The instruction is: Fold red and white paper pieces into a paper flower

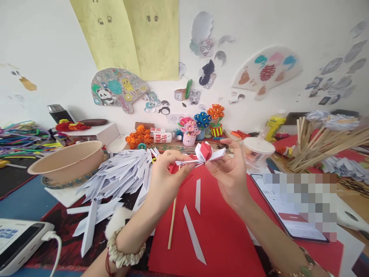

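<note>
Between both hands, above the red paper (pixel 221 227), is a folded paper flower (pixel 204 152) with a red and white centre and white strips sticking out sideways. My left hand (pixel 170 173) pinches its left strip between thumb and finger. On the right side, my right hand (pixel 230 169) grips it with the thumb near the centre and the fingers behind, partly hidden. A thin wooden stick (pixel 173 223) slants below my left hand. Two folded white paper strips lie on the red paper, the nearer strip (pixel 193 234) being the longer.
A heap of folded white strips (pixel 123 173) lies left, near a beige bowl (pixel 66 161). At right are a phone (pixel 291 207), a lidded tub (pixel 257 150) and a bundle of wooden sticks (pixel 325 142). Small flower pots (pixel 189 138) stand along the wall. A white device (pixel 23 242) with a cable sits front left.
</note>
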A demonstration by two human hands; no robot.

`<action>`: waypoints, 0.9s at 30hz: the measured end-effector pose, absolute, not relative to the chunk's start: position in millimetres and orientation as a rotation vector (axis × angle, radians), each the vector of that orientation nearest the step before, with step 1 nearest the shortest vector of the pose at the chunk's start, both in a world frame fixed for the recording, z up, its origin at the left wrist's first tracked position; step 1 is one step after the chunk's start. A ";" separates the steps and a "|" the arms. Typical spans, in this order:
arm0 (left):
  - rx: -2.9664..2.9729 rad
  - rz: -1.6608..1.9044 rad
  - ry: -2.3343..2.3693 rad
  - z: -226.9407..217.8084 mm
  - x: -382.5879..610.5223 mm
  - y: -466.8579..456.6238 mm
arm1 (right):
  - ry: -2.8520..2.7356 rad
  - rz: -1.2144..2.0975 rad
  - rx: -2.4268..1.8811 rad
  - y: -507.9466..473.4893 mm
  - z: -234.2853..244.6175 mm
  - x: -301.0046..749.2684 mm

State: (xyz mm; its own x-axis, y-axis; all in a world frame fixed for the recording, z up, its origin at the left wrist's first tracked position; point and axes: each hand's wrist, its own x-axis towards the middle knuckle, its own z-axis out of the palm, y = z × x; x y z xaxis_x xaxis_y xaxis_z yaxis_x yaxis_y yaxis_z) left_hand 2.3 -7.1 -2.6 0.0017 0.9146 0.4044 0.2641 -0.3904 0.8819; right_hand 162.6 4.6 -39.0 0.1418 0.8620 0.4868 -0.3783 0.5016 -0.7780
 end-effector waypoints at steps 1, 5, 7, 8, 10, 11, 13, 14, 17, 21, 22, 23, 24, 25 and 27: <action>1.650 1.414 1.202 -3.5 2.5 -7.0 | -1.097 0.946 -0.549 4.4 -39.2 162.5; 1.601 1.410 1.131 -4.5 0.2 -4.6 | -1.117 0.954 -0.571 3.7 -38.1 163.3; 1.635 1.414 1.120 -3.1 -1.8 -2.8 | -1.107 0.995 -0.587 3.7 -37.1 164.0; 1.649 1.413 1.112 -2.1 -2.8 -2.1 | -1.093 1.021 -0.593 3.9 -36.4 164.3; 1.677 1.411 1.088 0.0 -4.4 -1.0 | -1.054 1.087 -0.604 4.1 -35.1 165.0; 1.698 1.408 1.076 1.0 -5.0 -0.7 | -1.035 1.121 -0.607 4.3 -34.4 165.4; 1.760 1.400 1.066 2.4 -5.8 -0.9 | -0.998 1.184 -0.609 4.4 -33.2 166.0; 1.789 1.408 1.066 2.8 -6.1 -1.2 | -0.985 1.210 -0.607 4.5 -32.8 166.2; 1.828 1.443 1.062 3.5 -6.8 -2.1 | -0.960 1.275 -0.598 4.9 -32.5 166.6; 1.839 1.395 1.040 5.1 -8.6 -1.9 | -0.947 1.345 -0.593 6.1 -33.6 167.0; 1.846 1.382 1.042 5.6 -9.1 -1.7 | -0.949 1.355 -0.592 6.4 -33.7 167.2; 1.850 1.376 1.045 6.1 -9.4 -1.4 | -0.951 1.360 -0.590 6.6 -33.8 167.3; 1.850 1.375 1.046 6.5 -9.7 -1.3 | -0.952 1.363 -0.587 6.8 -33.6 167.5; 1.842 1.379 1.045 6.7 -9.7 -1.2 | -0.953 1.367 -0.584 6.9 -33.5 167.6; 1.798 1.377 1.026 6.7 -9.6 -1.3 | -0.950 1.388 -0.573 6.8 -33.0 168.1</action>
